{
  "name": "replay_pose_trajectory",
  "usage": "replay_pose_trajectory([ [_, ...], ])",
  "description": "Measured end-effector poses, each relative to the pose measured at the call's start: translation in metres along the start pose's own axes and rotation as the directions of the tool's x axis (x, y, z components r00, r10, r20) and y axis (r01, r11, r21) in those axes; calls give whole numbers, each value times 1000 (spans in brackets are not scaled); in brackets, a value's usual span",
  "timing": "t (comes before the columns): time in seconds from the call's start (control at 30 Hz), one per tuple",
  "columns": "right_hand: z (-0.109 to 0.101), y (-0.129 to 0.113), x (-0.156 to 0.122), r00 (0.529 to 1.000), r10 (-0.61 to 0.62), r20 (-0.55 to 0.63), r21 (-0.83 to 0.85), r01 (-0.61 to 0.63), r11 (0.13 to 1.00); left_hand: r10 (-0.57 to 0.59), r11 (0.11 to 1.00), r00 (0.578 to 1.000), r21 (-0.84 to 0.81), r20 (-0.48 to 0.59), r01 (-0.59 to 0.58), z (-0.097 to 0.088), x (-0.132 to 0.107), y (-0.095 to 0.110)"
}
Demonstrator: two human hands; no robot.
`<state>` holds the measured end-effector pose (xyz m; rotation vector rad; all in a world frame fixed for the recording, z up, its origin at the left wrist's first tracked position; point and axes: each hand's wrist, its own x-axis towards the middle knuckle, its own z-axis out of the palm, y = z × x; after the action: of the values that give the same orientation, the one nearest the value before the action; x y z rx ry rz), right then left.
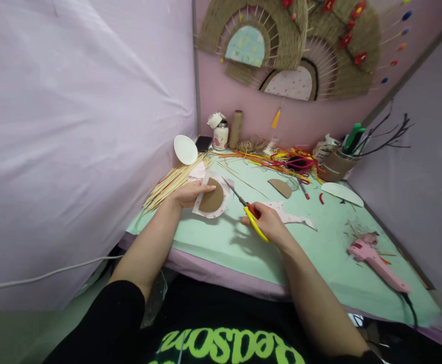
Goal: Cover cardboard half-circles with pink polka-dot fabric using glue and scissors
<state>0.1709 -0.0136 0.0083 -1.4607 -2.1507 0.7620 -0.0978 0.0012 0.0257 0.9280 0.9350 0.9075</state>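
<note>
My left hand pinches a brown cardboard half-disc together with a white, pink-spotted sheet that sticks out around it as a border. The thumb lies across the cardboard's face. In my right hand is a pair of scissors with yellow and red handles. Their blades point up and left, with the tip close to the sheet's right edge; whether they touch is unclear. Beside my right hand lies a spotted offcut. Beyond it rests another cardboard half-disc.
A pink glue gun lies at the right with its cord over the edge. Thin wooden sticks are heaped at the left near a white oval piece. Coloured strands, a jar and a pen holder line the back.
</note>
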Motion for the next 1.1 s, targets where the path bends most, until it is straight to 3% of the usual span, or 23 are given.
replay_pose_trajectory([
  [0.47, -1, -2, -2, 999, -28, -17, 11, 28, 1000, -34, 999, 999, 23, 38, 33, -2, 0, -1],
  [0.77, -4, -1, -2, 998, -39, -48, 48, 41, 998, 1, 999, 1000, 48, -12, 0, -5, 1, 0],
  [1.1, -6, 0, -1, 999, -18, 27, 15, 18, 1000, -10, 999, 1000, 42, 9, 9, -7, 0, -2],
])
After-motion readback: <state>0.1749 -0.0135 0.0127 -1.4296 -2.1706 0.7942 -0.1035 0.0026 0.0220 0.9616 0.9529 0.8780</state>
